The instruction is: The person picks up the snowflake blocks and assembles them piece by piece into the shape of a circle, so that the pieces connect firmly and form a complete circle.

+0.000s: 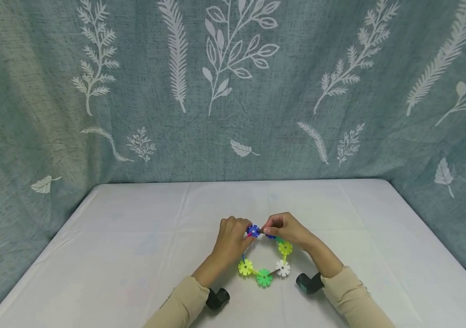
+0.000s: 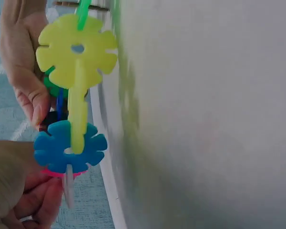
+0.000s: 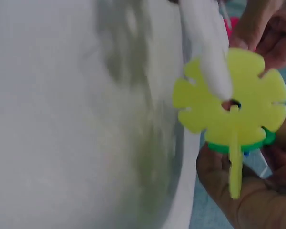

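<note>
A ring of interlocking plastic flower discs [image 1: 264, 278], in green, yellow, white, blue and other colours, is held over the white table. At its far left part, my left hand [image 1: 231, 239] grips it beside a dark blue disc [image 1: 253, 231] and a pink one. My right hand [image 1: 290, 229] pinches a brown disc at the far right part, close to that blue disc. In the left wrist view, a yellow disc [image 2: 57, 52] and a lighter blue disc [image 2: 93, 143] hang near the left fingers. Another yellow disc [image 3: 257, 114] partly covers the right hand in the right wrist view.
A white cloth covers the table [image 1: 114, 255]. Behind it hangs a blue-green curtain [image 1: 274, 146] with white leaf prints. Black wrist devices [image 1: 218, 299] sit under both forearms, by the beige sleeves.
</note>
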A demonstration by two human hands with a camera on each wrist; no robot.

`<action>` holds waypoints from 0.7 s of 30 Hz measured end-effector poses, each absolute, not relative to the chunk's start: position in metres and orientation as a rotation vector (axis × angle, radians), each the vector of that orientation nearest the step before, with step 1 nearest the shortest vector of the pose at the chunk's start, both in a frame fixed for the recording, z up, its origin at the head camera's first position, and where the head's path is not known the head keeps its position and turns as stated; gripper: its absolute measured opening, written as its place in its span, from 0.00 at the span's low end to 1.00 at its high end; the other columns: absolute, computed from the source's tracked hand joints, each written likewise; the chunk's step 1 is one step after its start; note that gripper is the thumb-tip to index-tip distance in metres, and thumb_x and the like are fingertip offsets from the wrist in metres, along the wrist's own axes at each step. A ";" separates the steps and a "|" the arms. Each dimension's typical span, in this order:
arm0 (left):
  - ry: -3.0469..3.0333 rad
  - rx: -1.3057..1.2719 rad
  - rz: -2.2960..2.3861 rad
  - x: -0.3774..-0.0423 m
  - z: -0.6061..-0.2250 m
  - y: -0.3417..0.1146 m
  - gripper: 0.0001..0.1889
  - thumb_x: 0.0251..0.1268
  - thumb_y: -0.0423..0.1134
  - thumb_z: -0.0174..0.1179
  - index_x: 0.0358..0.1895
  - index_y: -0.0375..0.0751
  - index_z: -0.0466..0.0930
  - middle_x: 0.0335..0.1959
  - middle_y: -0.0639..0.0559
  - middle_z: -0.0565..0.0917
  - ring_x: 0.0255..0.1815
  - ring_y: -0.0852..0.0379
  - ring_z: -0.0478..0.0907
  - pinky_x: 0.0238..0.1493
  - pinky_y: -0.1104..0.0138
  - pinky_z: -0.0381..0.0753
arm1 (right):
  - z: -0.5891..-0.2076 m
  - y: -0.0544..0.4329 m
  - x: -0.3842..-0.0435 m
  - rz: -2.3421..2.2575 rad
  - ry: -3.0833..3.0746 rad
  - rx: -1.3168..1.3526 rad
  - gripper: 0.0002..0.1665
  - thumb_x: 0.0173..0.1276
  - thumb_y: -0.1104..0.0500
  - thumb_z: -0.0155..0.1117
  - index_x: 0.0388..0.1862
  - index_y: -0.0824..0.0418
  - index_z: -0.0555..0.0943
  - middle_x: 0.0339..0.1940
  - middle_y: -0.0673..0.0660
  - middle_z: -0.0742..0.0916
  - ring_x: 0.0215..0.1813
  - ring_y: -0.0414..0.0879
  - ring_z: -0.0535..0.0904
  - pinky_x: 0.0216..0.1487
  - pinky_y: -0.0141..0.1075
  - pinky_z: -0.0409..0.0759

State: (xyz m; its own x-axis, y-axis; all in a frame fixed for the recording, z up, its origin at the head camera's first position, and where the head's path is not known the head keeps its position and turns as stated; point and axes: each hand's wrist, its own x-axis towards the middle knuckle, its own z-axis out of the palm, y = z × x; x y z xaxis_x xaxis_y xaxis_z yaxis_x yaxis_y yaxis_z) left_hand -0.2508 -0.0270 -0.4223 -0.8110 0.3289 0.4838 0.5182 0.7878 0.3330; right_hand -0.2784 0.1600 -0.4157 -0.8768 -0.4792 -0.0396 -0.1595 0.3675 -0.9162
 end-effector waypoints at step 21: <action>-2.805 -0.246 -0.589 -0.250 -0.429 -0.029 0.18 0.45 0.46 0.70 0.20 0.37 0.72 0.16 0.48 0.73 0.21 0.50 0.69 0.27 0.61 0.61 | -0.424 0.174 -0.282 -1.140 2.729 -0.303 0.17 0.67 0.60 0.55 0.49 0.70 0.78 0.43 0.64 0.84 0.45 0.54 0.80 0.45 0.43 0.77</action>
